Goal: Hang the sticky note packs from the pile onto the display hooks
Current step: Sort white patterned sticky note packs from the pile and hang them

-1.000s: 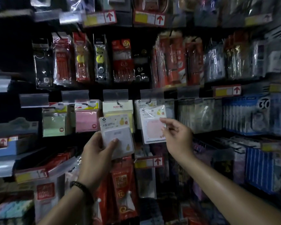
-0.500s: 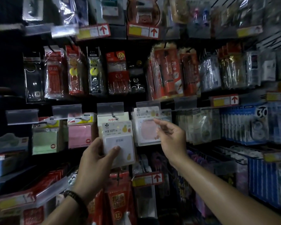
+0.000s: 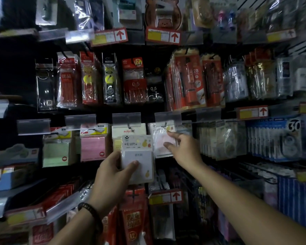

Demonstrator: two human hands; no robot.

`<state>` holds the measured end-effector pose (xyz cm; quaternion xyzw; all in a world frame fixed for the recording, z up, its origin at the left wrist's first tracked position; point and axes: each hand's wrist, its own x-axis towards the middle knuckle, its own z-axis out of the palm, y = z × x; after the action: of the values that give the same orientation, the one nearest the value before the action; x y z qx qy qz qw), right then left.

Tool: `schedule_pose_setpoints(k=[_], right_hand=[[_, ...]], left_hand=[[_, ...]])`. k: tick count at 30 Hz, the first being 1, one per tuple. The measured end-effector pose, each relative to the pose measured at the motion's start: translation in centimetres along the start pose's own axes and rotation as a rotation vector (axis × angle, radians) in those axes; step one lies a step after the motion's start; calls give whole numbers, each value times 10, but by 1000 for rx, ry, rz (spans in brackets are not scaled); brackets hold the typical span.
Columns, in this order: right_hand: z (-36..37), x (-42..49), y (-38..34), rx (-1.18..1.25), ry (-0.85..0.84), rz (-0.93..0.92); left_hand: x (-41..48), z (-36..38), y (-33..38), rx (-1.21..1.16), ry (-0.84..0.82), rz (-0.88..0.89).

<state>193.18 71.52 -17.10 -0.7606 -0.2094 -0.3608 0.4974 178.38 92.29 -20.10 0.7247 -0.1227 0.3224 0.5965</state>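
Sticky note pack (image 3: 138,156): white pad under a pear-printed card, sealed in clear film; it is being held up in front of the middle row, overlapping a cream-headed pack (image 3: 129,131) that is hanging behind it.
Left hand (image 3: 113,175): is gripping the Sticky note pack at its lower left corner, with the thumb (image 3: 133,164) pressing across the front and the fingers tucked behind. A dark beaded bracelet (image 3: 90,213) is sitting on the wrist.
Pink-pad pack (image 3: 163,138): is hanging on a hook (image 3: 165,123) just right of the Sticky note pack, beneath a clear label holder (image 3: 168,116). It is blurred, so the print is not readable.
Right hand (image 3: 184,150): is reaching up to the Pink-pad pack, with the index finger (image 3: 172,134) and thumb lying stretched out on its front, not curling round it. The other fingers are hiding behind the hand.
Hands: are working apart, one on each pack.
Same row, left: a pink block pack (image 3: 94,147) and a green block pack (image 3: 56,152) are hanging side by side.
Row above: pen refill packs (image 3: 135,82) are hanging in glossy sleeves.
Below: a red arrow tag (image 3: 165,197) is showing under the Pink-pad pack.
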Motion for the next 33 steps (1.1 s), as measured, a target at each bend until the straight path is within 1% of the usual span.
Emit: schedule_pose_setpoints(k=[3,7,9,10,11,13,15,17,19,23,26,29,33], right_hand=[[-3,11,-2,-77,-55,27],[-4,15,0,-222,-121,153],[-7,6,-2,-301,-95,116],[-9,-3,-6,-289,-64,61],[-13,-16,-12,-227,-39,7],[-21,-44,-22,-21,-35,-57],[-27,-71,-28,165,-111,-71],[-27,-89,-28,278,-181,-65],[-24,-98,-22,354,-179,-47],[-27,-93,-14,394,-81,-14],[-30,-82,-10,413,-32,-17],[-31,-72,-8,343,50,-54],[-33,-57,-12,334,96,-84]], left_hand=[[-1,0,-1,9,-13,-18],[-3,4,0,-13,-22,-35],[-4,7,1,1,-19,-25],[-4,8,1,8,-16,-21],[-4,10,1,10,-18,-21],[-3,14,0,0,-20,-23],[-2,21,-1,-23,-23,-22],[-1,31,-1,-47,-32,-13],[-2,42,-1,-44,-37,9],[-3,57,-2,-25,28,38],[-1,61,-2,44,68,115],[-2,60,-1,126,37,173],[1,60,-2,167,-22,179]])
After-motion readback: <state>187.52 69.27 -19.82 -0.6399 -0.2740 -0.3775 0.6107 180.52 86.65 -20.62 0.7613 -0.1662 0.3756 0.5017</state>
